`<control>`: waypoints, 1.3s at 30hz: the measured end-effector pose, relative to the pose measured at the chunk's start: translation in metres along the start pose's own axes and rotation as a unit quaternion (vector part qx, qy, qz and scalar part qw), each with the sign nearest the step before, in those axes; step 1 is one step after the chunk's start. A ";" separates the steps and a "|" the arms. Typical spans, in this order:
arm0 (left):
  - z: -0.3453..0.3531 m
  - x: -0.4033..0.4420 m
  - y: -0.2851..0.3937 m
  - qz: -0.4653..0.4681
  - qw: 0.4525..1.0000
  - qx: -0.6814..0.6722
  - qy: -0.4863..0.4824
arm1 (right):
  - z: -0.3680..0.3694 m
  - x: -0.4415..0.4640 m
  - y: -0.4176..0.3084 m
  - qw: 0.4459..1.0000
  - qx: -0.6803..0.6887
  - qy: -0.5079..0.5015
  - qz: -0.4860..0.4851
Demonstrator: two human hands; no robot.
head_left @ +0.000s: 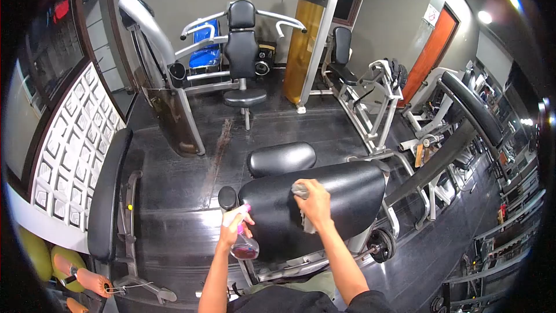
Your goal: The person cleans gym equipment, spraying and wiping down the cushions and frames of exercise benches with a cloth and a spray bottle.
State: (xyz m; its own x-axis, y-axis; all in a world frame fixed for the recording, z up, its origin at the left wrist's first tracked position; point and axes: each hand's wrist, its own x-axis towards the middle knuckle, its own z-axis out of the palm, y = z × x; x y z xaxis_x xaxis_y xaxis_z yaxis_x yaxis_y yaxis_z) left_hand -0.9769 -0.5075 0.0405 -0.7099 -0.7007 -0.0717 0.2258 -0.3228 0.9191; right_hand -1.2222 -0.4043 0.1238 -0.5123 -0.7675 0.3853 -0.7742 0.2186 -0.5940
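Spray bottle clasped in left hand; right hand clenches gray cloth at black pad.

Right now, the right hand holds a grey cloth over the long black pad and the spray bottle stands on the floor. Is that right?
Not quite. The head view shows the spray bottle held in the left hand, not standing anywhere. The rest is correct: the right hand holds a grey cloth over the long black pad.

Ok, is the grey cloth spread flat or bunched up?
Bunched up: the cloth is gathered in the right hand, bulging past the fingertips.
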 end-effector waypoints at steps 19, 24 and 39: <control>-0.036 -0.002 -0.011 0.073 0.995 -0.055 -0.044 | 0.036 -0.008 -0.039 0.994 0.040 -0.048 -0.094; -0.040 -0.001 -0.017 0.054 0.996 -0.054 -0.037 | 0.022 -0.026 -0.031 0.971 0.059 -0.139 -0.185; -0.033 -0.002 -0.008 0.082 0.995 -0.044 -0.043 | 0.041 -0.024 -0.051 0.961 0.087 -0.168 -0.202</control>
State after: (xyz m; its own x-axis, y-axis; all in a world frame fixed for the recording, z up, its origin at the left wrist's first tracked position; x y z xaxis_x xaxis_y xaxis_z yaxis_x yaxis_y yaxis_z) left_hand -0.9548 -0.5246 0.0202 -0.7121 -0.6931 0.1122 0.3977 -0.2665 0.8779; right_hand -1.1552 -0.4216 0.1165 -0.0104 -0.9261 0.3771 -0.7955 -0.2209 -0.5643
